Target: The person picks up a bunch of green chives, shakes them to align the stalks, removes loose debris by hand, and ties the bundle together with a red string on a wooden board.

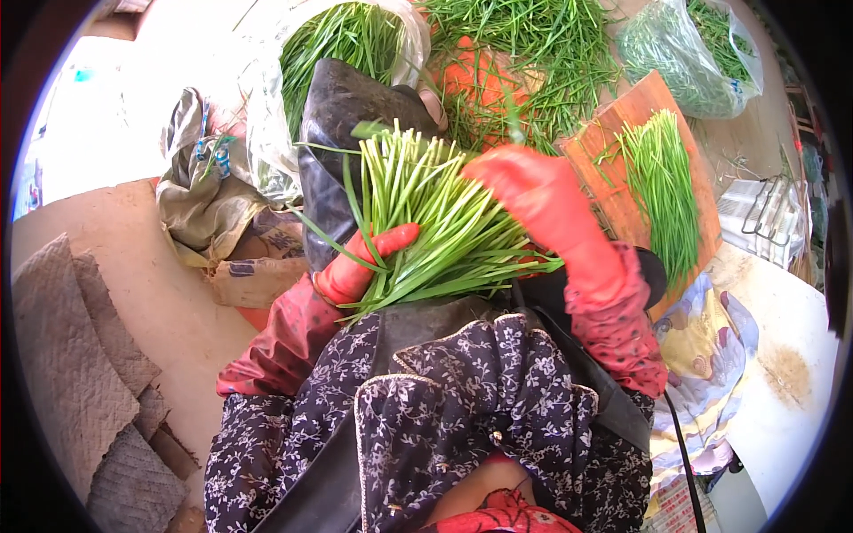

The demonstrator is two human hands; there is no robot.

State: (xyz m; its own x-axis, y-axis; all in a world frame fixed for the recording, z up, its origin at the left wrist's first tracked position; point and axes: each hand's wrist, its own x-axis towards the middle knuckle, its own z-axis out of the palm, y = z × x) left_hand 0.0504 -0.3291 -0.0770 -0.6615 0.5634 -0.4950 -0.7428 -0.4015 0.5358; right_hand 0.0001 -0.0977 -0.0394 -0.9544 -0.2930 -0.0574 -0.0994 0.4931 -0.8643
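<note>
A thick bunch of garlic chives (443, 226) lies across my lap, its pale cut ends pointing away from me. My left hand (360, 263), in a red rubber glove, grips the bunch from the left with the thumb over the stems. At its right side is my right hand (536, 190), gloved in the same red and blurred by motion. Blurred green blades show beside its fingers, and whether it pinches any is unclear. Under the bunch is a black apron (426, 326). To the right, a neat row of chives (666, 193) rests on a wooden board (600, 140).
Loose chives (533, 40) heap ahead over orange-red material (470, 80). Plastic bags of greens stand ahead left (340, 40) and far right (693, 60). Crumpled cloth (193, 180) and a worn carton (260, 280) sit left. Quilted mats (73, 360) and patterned cloth (706, 353) lie nearer.
</note>
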